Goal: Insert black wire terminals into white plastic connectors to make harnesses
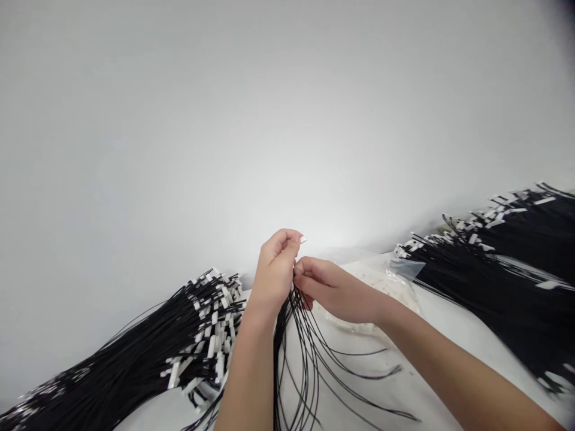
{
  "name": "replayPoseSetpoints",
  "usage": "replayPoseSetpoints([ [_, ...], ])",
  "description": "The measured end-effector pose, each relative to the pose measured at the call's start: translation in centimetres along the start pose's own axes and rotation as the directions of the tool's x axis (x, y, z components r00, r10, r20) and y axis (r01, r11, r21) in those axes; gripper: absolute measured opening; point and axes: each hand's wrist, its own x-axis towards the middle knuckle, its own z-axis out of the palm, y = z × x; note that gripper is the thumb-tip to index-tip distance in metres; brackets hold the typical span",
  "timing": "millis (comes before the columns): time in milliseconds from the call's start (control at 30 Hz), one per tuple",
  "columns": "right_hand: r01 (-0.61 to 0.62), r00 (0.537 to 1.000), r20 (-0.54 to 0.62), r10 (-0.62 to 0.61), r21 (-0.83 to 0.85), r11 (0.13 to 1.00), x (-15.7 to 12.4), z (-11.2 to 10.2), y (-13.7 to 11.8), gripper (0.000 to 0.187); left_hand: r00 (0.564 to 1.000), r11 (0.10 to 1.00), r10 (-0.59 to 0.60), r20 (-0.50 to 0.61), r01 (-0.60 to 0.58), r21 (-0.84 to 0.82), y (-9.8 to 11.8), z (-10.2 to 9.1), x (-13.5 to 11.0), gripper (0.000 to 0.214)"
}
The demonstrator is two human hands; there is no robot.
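Note:
My left hand [275, 270] is raised at the middle of the view, its fingers closed round a bunch of thin black wires [302, 359] that hang down and fan out over the white table [449, 335]. A small white tip shows at its fingertips. My right hand [335, 290] reaches in from the right and pinches the top of the same bunch, touching the left hand.
A large pile of black wires with white tags [148, 353] lies at the left. Another such pile [507, 263] stretches along the right. A clear plastic bag with pale contents [386, 284] sits behind my right hand. A plain white wall [269, 120] rises beyond.

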Motion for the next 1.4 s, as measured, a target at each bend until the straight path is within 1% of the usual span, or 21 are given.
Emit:
replayPoseSetpoints([
  [67, -0.046, 0.999, 0.007, 0.046, 0.057, 0.997, 0.0, 0.0, 0.0, 0.020, 0.999, 0.998, -0.043, 0.005, 0.043, -0.043, 0.1, -0.2, 0.1, 0.016],
  [200, -0.141, 0.990, 0.042, 0.135, 0.189, 0.972, 0.0, -0.2, 0.3, 0.020, 0.992, 0.982, -0.113, 0.062, 0.121, -0.144, 0.2, -0.4, 0.0, 0.016],
  [333, -0.169, 0.986, 0.046, 0.163, 0.203, 0.964, 0.0, -0.3, 0.5, 0.023, 0.989, 0.977, -0.121, 0.084, 0.133, -0.167, 0.2, -0.4, 0.0, 0.016],
  [433, -0.232, 0.972, 0.095, 0.213, 0.308, 0.923, -0.2, -0.4, 0.1, 0.024, 0.990, 0.979, -0.117, 0.080, 0.129, -0.161, 0.1, -0.5, 0.1, 0.015],
  [500, -0.258, 0.966, 0.106, 0.236, 0.339, 0.905, -0.4, -0.6, -0.3, 0.027, 0.991, 0.981, -0.118, 0.064, 0.126, -0.146, 0.1, -0.7, 0.1, 0.015],
  [667, -0.279, 0.959, 0.113, 0.260, 0.224, 0.934, -0.7, -1.5, -0.8, 0.028, 0.992, 0.984, -0.124, 0.014, 0.125, -0.129, 0.2, -1.3, 0.2, 0.018],
  [767, -0.263, 0.963, 0.103, 0.249, 0.156, 0.952, -0.9, -1.8, -0.7, 0.030, 0.995, 0.983, -0.099, -0.013, 0.095, -0.155, 0.2, -1.6, 0.3, 0.018],
  [867, -0.198, 0.978, 0.067, 0.197, 0.001, 0.980, -0.9, -1.5, -0.3, 0.030, 0.997, 0.982, -0.070, -0.024, 0.065, -0.176, 0.1, -1.9, 0.4, 0.018],
  [967, -0.109, 0.987, 0.105, 0.124, -0.140, 0.984, -0.8, -0.8, 0.3, 0.026, 0.998, 0.983, -0.061, -0.024, 0.056, -0.172, 0.0, -1.9, 0.4, 0.018],
  [1033, -0.056, 0.986, 0.147, 0.082, -0.175, 0.983, -0.7, -0.3, 0.7, 0.021, 0.998, 0.984, -0.058, -0.026, 0.053, -0.170, 0.0, -1.9, 0.3, 0.019],
  [1100, -0.024, 0.987, 0.151, 0.053, -0.192, 0.981, -0.6, -0.1, 0.9, 0.018, 0.998, 0.984, -0.058, -0.029, 0.052, -0.170, 0.0, -1.9, 0.3, 0.019],
  [1167, -0.030, 0.987, 0.147, 0.059, -0.196, 0.980, -0.6, -0.2, 0.8, 0.018, 0.998, 0.984, -0.059, -0.032, 0.053, -0.168, 0.0, -1.9, 0.3, 0.020],
  [1200, -0.055, 0.984, 0.155, 0.083, -0.176, 0.983, -0.7, -0.4, 0.8, 0.019, 0.998, 0.985, -0.060, -0.037, 0.053, -0.164, 0.0, -1.9, 0.3, 0.020],
  [1267, -0.123, 0.977, 0.163, 0.134, -0.076, 0.989, -0.7, -1.1, 0.5, 0.019, 0.997, 0.986, -0.063, -0.047, 0.055, -0.155, 0.0, -1.9, 0.4, 0.020],
  [1333, -0.174, 0.977, 0.143, 0.160, 0.091, 0.981, -0.9, -2.0, 0.0, 0.017, 0.996, 0.986, -0.074, -0.045, 0.066, -0.154, 0.0, -1.9, 0.4, 0.020],
  [1400, -0.172, 0.983, 0.110, 0.145, 0.296, 0.940, -1.0, -3.1, -0.4, 0.016, 0.995, 0.984, -0.090, -0.032, 0.084, -0.159, 0.0, -2.0, 0.4, 0.019],
])
